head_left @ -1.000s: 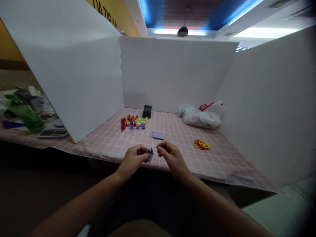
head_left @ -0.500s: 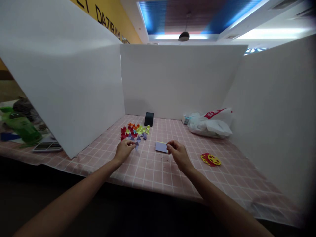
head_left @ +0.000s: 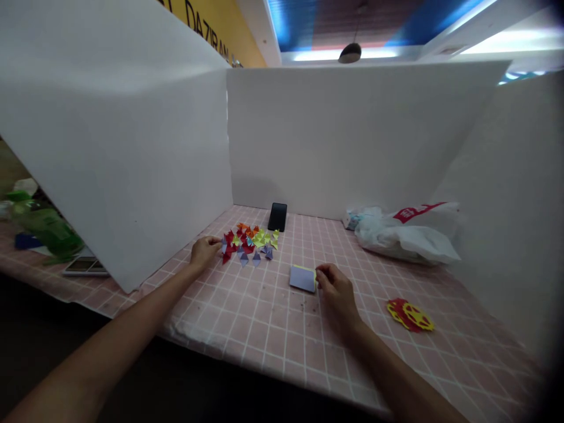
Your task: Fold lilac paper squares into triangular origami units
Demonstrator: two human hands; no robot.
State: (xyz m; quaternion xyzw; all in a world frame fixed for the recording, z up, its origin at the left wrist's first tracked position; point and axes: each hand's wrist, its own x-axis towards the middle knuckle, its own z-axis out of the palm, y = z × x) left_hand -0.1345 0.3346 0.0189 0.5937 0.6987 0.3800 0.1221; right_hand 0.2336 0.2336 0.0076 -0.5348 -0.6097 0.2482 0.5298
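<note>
My left hand [head_left: 205, 251] is at the left edge of a cluster of small folded paper figures. Its thumb and fingers are pinched on a purple folded paper figure [head_left: 224, 245]. Red figures [head_left: 248, 248], yellow figures [head_left: 264, 237] and orange figures [head_left: 247, 227] crowd beside it, with more purple figures [head_left: 256, 259] along the near side. My right hand [head_left: 337, 289] is closed, fingertips together, at the right edge of a small stack of square paper [head_left: 302, 278]. The stack has a purple sheet on top and yellow showing at its edge. Whether the fingers grip a sheet cannot be made out.
A dark phone [head_left: 277, 217] lies behind the figures. Red and yellow cut-out discs [head_left: 410, 315] lie on the right, and a white plastic bag [head_left: 405, 235] rests at the back right. White panels [head_left: 343, 135] enclose the pink checked table [head_left: 264, 311]. Outside the left panel lies a green bottle [head_left: 48, 229].
My left hand has moved left, from the near side of the cluster to its left edge. My right hand stays by the paper stack. The whole view has shifted slightly.
</note>
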